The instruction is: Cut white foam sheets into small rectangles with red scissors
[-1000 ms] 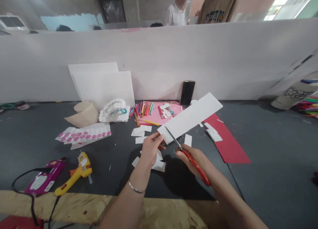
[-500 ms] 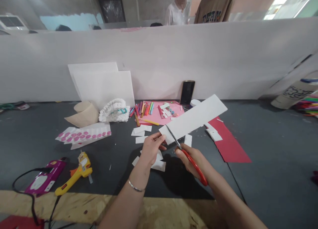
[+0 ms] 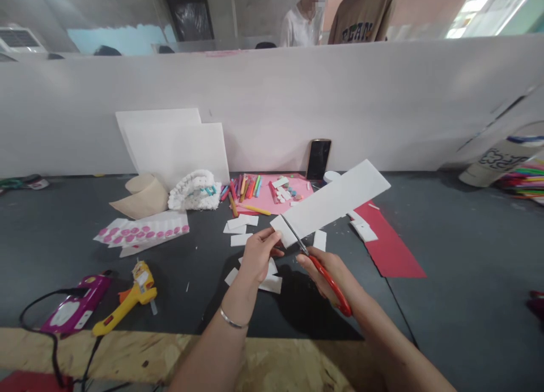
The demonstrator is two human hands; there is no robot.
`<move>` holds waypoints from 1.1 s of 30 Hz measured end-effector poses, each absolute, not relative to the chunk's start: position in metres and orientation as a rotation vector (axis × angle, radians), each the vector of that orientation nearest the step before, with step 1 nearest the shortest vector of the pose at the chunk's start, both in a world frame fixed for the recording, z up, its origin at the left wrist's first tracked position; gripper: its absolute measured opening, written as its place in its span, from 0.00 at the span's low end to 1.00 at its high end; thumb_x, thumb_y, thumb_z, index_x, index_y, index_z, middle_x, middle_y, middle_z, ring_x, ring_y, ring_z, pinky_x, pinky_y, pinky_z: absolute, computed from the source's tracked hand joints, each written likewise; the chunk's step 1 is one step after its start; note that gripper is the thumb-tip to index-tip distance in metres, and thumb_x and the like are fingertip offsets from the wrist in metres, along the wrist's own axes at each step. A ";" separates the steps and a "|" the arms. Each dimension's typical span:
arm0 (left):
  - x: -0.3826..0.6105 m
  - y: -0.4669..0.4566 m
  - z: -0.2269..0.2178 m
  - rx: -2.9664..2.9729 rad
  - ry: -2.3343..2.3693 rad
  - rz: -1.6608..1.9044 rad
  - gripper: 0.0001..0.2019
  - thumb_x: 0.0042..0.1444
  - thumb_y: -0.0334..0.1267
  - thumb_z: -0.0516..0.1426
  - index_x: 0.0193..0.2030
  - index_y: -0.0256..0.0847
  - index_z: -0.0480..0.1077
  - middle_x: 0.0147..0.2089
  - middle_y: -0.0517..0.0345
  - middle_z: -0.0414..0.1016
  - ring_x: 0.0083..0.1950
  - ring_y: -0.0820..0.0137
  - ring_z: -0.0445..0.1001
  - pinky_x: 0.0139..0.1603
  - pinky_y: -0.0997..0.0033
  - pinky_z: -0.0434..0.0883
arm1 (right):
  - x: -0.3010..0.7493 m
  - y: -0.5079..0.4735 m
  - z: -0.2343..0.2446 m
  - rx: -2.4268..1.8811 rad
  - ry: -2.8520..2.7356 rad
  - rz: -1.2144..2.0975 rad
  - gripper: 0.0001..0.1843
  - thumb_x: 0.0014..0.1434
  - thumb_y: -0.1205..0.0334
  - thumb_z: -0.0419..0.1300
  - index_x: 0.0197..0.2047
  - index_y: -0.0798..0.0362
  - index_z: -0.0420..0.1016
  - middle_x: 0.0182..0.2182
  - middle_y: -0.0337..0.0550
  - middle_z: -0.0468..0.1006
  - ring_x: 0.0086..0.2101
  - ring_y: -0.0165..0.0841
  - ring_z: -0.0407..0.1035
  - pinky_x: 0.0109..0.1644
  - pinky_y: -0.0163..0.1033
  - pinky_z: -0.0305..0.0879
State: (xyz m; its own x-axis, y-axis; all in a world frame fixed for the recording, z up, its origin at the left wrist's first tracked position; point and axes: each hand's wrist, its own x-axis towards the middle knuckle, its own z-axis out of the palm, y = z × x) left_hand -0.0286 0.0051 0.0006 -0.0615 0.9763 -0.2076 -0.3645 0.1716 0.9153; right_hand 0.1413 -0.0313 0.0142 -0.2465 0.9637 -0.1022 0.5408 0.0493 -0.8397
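Mid-frame, white strip (image 3: 338,198) is pinched by left grip (image 3: 260,251), scissors (image 3: 325,275) by right grip (image 3: 339,269); cuts could be skewed by slipping.

A long, flat, white rectangular strip (image 3: 334,196) is held above the dark tabletop (image 3: 459,256), slanting with its far end toward the back edge. Red-handled scissors (image 3: 318,264) reach across its nearer end, metal blade over the upper face, handles slanting toward the tabletop's front edge
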 end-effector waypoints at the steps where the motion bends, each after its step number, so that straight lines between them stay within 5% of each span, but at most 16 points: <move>1: -0.029 0.005 0.000 0.746 1.091 1.283 0.17 0.38 0.45 0.69 0.31 0.33 0.78 0.25 0.59 0.72 0.25 0.77 0.67 0.22 0.79 0.68 | 0.141 -0.031 0.013 -1.499 -1.817 1.110 0.23 0.62 0.41 0.52 0.25 0.48 0.57 0.14 0.31 0.61 0.15 0.28 0.58 0.21 0.32 0.53; 7: -0.030 0.006 -0.002 0.751 1.105 1.274 0.17 0.39 0.44 0.69 0.33 0.34 0.75 0.25 0.60 0.71 0.27 0.75 0.70 0.23 0.79 0.69 | 0.140 -0.028 0.002 -1.486 -1.640 1.243 0.23 0.61 0.38 0.52 0.27 0.49 0.62 0.15 0.29 0.60 0.13 0.26 0.55 0.18 0.32 0.52; 13: -0.038 0.007 -0.004 0.878 1.150 1.184 0.28 0.47 0.40 0.63 0.57 0.40 0.67 0.24 0.67 0.67 0.24 0.74 0.71 0.23 0.75 0.72 | 0.138 -0.025 -0.005 -1.341 -1.338 1.393 0.26 0.60 0.34 0.51 0.33 0.50 0.65 0.16 0.28 0.60 0.13 0.24 0.54 0.15 0.31 0.52; 20: -0.049 0.011 -0.015 1.288 1.500 0.931 0.14 0.53 0.35 0.56 0.47 0.43 0.70 0.31 0.64 0.70 0.15 0.79 0.64 0.16 0.76 0.59 | 0.133 -0.026 0.002 -1.333 -1.243 1.413 0.27 0.55 0.33 0.56 0.33 0.51 0.67 0.16 0.29 0.62 0.12 0.23 0.54 0.14 0.30 0.51; 25: -0.059 0.012 -0.011 1.619 1.759 0.827 0.06 0.57 0.35 0.54 0.39 0.44 0.71 0.27 0.63 0.72 0.25 0.72 0.70 0.30 0.71 0.63 | 0.134 -0.027 0.002 -1.336 -1.235 1.416 0.27 0.56 0.33 0.55 0.35 0.52 0.67 0.16 0.29 0.61 0.13 0.23 0.55 0.15 0.30 0.52; 29: -0.067 0.014 -0.010 1.757 1.915 0.838 0.03 0.56 0.35 0.56 0.32 0.43 0.71 0.38 0.57 0.75 0.36 0.67 0.72 0.35 0.69 0.63 | 0.135 -0.026 -0.003 -1.320 -1.245 1.407 0.27 0.59 0.34 0.53 0.37 0.52 0.68 0.17 0.29 0.62 0.13 0.23 0.55 0.15 0.29 0.52; 33: -0.073 0.018 -0.011 1.680 1.893 0.983 0.03 0.56 0.34 0.56 0.32 0.42 0.70 0.37 0.56 0.75 0.36 0.68 0.72 0.37 0.69 0.64 | 0.137 -0.025 -0.007 -1.327 -1.259 1.395 0.27 0.60 0.34 0.53 0.37 0.52 0.68 0.17 0.29 0.62 0.13 0.23 0.55 0.15 0.29 0.53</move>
